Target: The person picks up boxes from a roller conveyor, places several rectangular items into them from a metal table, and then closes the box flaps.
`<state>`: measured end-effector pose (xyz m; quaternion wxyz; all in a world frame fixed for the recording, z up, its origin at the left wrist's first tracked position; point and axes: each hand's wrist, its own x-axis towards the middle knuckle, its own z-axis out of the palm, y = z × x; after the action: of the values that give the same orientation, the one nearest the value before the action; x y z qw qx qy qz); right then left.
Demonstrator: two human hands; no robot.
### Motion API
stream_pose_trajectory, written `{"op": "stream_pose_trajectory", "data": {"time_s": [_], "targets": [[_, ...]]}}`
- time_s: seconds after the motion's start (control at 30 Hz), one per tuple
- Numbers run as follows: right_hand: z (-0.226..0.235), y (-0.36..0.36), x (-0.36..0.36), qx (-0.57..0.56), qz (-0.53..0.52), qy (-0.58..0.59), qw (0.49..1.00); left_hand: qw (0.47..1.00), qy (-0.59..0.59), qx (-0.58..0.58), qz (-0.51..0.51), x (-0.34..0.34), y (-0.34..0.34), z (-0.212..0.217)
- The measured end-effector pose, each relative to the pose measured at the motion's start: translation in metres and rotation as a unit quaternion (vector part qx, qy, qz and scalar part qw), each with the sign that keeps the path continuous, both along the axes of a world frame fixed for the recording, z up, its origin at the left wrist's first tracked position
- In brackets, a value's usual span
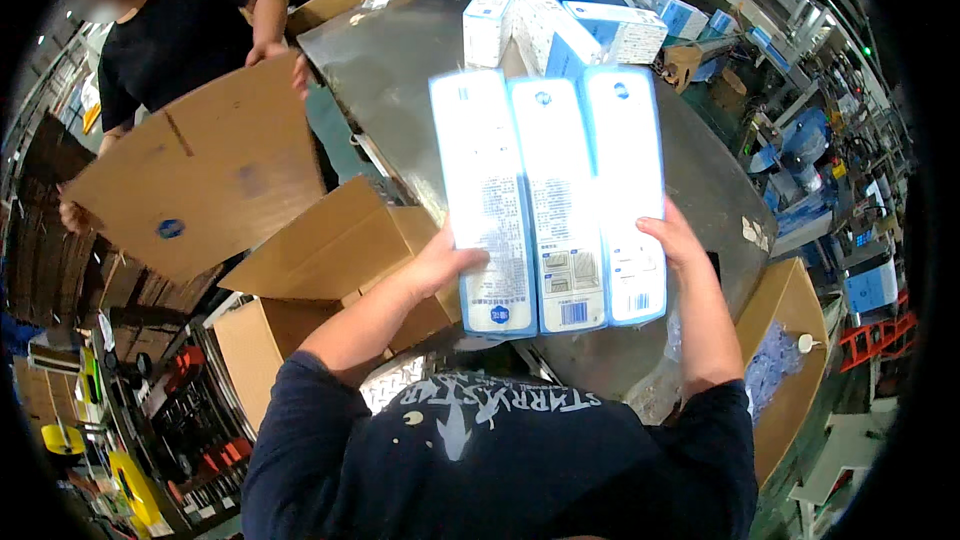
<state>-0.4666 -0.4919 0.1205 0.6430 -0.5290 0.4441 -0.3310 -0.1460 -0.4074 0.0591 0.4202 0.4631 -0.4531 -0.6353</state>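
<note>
Right now you have three tall white-and-blue boxes [555, 202] squeezed side by side into one flat row, held up above the metal table [390, 70]. Your left hand [447, 262] presses against the outer face of the leftmost box near its lower end, thumb wrapped over the front, and your right hand [672, 240] pushes in from the opposite side on the rightmost box, fingers flat along its edge. Neither hand pinches any one box; the inward pressure from both sides is what keeps the middle box from dropping out, so the row behaves as a single block.

You grip low on the boxes, so most of their length stands clear above your hands and leans away over the table.

Farther back on the table, more boxes of the same kind [560, 25] lie stacked loosely. Left of the table, just below its near edge, an open cardboard carton [330, 270] sits with its flaps up, close under your left forearm. Beyond the carton, still left of the table, another person holds a flat sheet of cardboard [200, 170] with both hands. Right of the table, a second carton [790, 360] holds small bluish bags.
</note>
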Motion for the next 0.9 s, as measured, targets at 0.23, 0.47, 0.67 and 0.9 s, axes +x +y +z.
{"op": "stream_pose_trajectory", "data": {"time_s": [0.23, 0.47, 0.67, 0.9], "targets": [[-0.020, 0.039, 0.009, 0.011, 0.076, 0.176, 0.981, 0.987, -0.095, -0.088, -0.093, 0.033, 0.034, 0.017], [0.021, 0.058, 0.070, -0.163, 0.032, 0.034, 0.986, 0.959, -0.173, -0.222, 0.012, 0.091, 0.060, 0.102], [0.019, 0.146, 0.143, -0.440, 0.312, 0.329, 0.775, 0.950, -0.289, -0.110, 0.052, 0.246, 0.166, 0.251], [0.018, 0.129, 0.166, -0.086, 0.523, 0.156, 0.834, 0.927, -0.331, 0.062, -0.165, 0.252, 0.181, 0.029]]}}
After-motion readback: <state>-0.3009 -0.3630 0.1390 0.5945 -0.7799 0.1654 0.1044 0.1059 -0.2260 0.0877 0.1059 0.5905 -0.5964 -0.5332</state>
